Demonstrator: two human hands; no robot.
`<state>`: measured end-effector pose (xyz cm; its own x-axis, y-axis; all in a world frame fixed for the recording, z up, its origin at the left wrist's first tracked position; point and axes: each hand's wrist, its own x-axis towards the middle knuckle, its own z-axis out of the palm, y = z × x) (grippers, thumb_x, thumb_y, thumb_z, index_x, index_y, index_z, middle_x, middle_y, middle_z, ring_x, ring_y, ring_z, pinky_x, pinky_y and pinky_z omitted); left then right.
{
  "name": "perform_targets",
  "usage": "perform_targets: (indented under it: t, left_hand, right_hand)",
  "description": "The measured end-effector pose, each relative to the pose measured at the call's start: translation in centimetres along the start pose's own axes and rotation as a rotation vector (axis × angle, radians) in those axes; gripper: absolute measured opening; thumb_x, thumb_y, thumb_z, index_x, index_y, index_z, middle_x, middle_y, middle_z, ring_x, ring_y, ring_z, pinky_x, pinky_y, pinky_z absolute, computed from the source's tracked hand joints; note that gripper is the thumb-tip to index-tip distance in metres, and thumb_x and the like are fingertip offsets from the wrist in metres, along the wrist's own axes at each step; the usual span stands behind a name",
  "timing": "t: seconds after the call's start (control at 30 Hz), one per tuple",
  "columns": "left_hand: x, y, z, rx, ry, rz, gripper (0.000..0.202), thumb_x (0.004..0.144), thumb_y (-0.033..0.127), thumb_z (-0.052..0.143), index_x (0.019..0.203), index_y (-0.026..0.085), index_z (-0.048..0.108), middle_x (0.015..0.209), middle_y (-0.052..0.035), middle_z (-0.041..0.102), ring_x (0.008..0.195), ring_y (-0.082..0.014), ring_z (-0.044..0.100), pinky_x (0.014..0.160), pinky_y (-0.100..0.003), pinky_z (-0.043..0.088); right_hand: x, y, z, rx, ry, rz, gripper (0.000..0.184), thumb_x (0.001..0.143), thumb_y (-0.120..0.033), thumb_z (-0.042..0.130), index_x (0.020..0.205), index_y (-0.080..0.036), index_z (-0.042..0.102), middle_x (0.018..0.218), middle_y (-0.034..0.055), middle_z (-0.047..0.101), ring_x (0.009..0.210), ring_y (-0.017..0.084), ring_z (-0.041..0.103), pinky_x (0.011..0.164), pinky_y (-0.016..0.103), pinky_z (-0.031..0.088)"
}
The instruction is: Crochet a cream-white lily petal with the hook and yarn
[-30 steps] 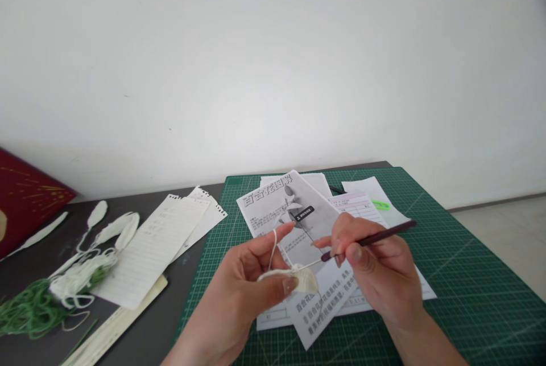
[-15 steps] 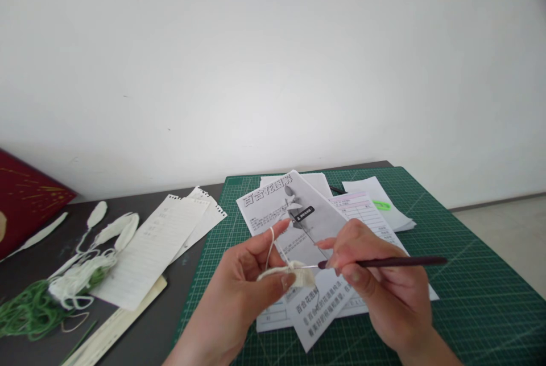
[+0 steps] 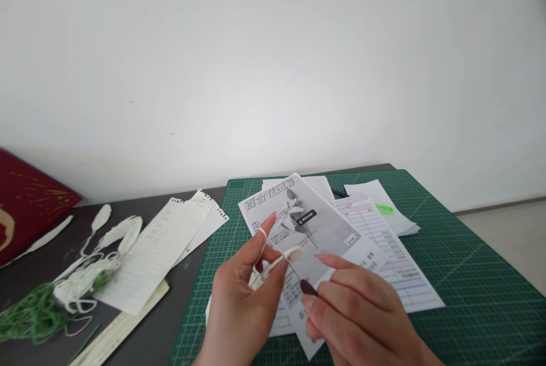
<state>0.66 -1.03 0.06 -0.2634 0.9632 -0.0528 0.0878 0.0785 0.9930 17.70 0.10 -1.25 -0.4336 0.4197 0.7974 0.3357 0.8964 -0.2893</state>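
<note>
Between the thumb and fingers of my left hand [image 3: 245, 292] is a small off-white crochet piece [image 3: 292, 253], its tip sticking out past the thumb. A strand of white yarn [image 3: 263, 233] loops over my raised left index finger. My right hand [image 3: 358, 309] grips a crochet hook [image 3: 307, 287] by its dark handle, most of which the fingers cover. The hook's thin metal shaft slants up and left to the crochet piece at my left thumb; its tip is hidden there. Beneath both hands lies a printed sheet [image 3: 341, 235] with a flower picture.
A green cutting mat [image 3: 460, 275] carries the papers and a light green clip-like item [image 3: 384, 209]. To the left are handwritten notebook sheets [image 3: 153, 252], white crocheted petals [image 3: 101, 218], white yarn [image 3: 79, 289], green yarn [image 3: 34, 312] and a dark red board [image 3: 29, 201].
My right hand has turned and lowered, swinging the hook from nearly level to a steep slant. The crochet piece has turned in my left fingers, its tip now pointing up and right.
</note>
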Motion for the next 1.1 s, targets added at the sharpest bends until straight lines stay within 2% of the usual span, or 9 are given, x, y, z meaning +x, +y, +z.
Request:
perform_targets:
  t: [0.17, 0.27, 0.43, 0.53, 0.63, 0.77, 0.87, 0.97, 1.1]
  left_hand:
    - [0.0, -0.1, 0.3, 0.001, 0.097, 0.030, 0.048, 0.070, 0.030, 0.075, 0.116, 0.017, 0.068, 0.067, 0.0015, 0.063, 0.072, -0.0192, 0.061, 0.076, -0.029, 0.049]
    - [0.0, -0.3, 0.2, 0.024, 0.113, 0.089, 0.037, 0.068, 0.026, 0.076, 0.104, 0.016, 0.073, 0.067, -0.0006, 0.066, 0.075, -0.0220, 0.065, 0.074, -0.029, 0.051]
    - [-0.4, -0.3, 0.3, 0.006, 0.157, 0.131, 0.009, 0.068, 0.021, 0.075, 0.076, 0.019, 0.077, 0.070, -0.0037, 0.070, 0.087, -0.0267, 0.067, 0.078, -0.030, 0.051]
    - [-0.3, -0.2, 0.3, -0.117, 0.126, 0.085, 0.022, 0.067, 0.019, 0.077, 0.089, 0.020, 0.077, 0.070, -0.0015, 0.068, 0.093, -0.0250, 0.066, 0.086, -0.030, 0.048]
    - [0.1, 0.0, 0.2, -0.330, 0.060, -0.011, 0.043, 0.066, 0.018, 0.080, 0.108, 0.025, 0.072, 0.069, 0.0034, 0.065, 0.089, -0.0184, 0.066, 0.087, -0.026, 0.046]
    - [0.6, 0.2, 0.2, -0.564, 0.000, -0.153, 0.047, 0.062, 0.016, 0.083, 0.106, 0.027, 0.073, 0.064, 0.0065, 0.064, 0.067, -0.0103, 0.063, 0.075, -0.022, 0.048]
    - [0.7, 0.3, 0.3, -0.644, -0.005, -0.210, 0.051, 0.059, 0.014, 0.084, 0.107, 0.024, 0.073, 0.064, 0.0050, 0.067, 0.067, -0.0100, 0.063, 0.076, -0.022, 0.048]
    - [0.6, 0.2, 0.3, -0.678, -0.032, -0.224, 0.057, 0.061, 0.013, 0.083, 0.115, 0.022, 0.069, 0.061, 0.0045, 0.067, 0.065, -0.0096, 0.063, 0.078, -0.023, 0.047]
    - [0.3, 0.2, 0.5, -0.627, 0.012, -0.170, 0.066, 0.061, 0.012, 0.082, 0.124, 0.019, 0.062, 0.058, 0.0063, 0.064, 0.057, -0.0081, 0.059, 0.072, -0.022, 0.048]
  right_hand:
    - [0.2, -0.2, 0.1, -0.176, 0.004, -0.149, 0.016, 0.075, -0.013, 0.075, 0.089, -0.020, 0.072, 0.072, 0.0020, 0.079, 0.062, 0.016, 0.072, 0.090, 0.031, 0.059]
    - [0.2, -0.2, 0.4, -0.218, 0.057, -0.188, 0.005, 0.082, -0.014, 0.069, 0.086, -0.016, 0.070, 0.071, 0.0016, 0.078, 0.062, 0.014, 0.072, 0.088, 0.030, 0.061]
    - [0.3, 0.1, 0.6, -0.209, -0.001, -0.179, 0.007, 0.083, -0.009, 0.066, 0.088, -0.010, 0.070, 0.074, 0.0047, 0.078, 0.071, 0.015, 0.072, 0.087, 0.027, 0.060]
    - [0.5, 0.7, 0.9, -0.048, 0.079, -0.164, 0.015, 0.081, -0.003, 0.061, 0.094, -0.006, 0.069, 0.076, 0.0099, 0.077, 0.075, 0.018, 0.072, 0.080, 0.029, 0.062]
    - [0.9, 1.3, 1.3, 0.191, 0.157, -0.060, 0.028, 0.079, 0.004, 0.056, 0.102, -0.006, 0.067, 0.081, 0.0119, 0.076, 0.077, 0.019, 0.071, 0.070, 0.032, 0.062]
    - [1.4, 1.6, 1.3, 0.370, 0.187, 0.034, 0.038, 0.076, 0.008, 0.056, 0.108, -0.010, 0.066, 0.085, 0.0114, 0.074, 0.076, 0.020, 0.069, 0.063, 0.034, 0.060]
    - [1.6, 1.8, 1.1, 0.434, 0.186, 0.083, 0.038, 0.078, 0.006, 0.057, 0.109, -0.015, 0.066, 0.088, 0.0107, 0.074, 0.076, 0.021, 0.068, 0.062, 0.035, 0.059]
    - [1.4, 2.0, 1.1, 0.373, 0.156, 0.035, 0.029, 0.085, -0.002, 0.055, 0.108, -0.017, 0.067, 0.091, 0.0106, 0.074, 0.079, 0.021, 0.069, 0.063, 0.036, 0.060]
    - [0.5, 1.7, 1.6, -0.033, 0.082, -0.212, 0.022, 0.090, -0.007, 0.050, 0.102, -0.008, 0.069, 0.089, 0.0130, 0.076, 0.089, 0.021, 0.070, 0.080, 0.034, 0.061]
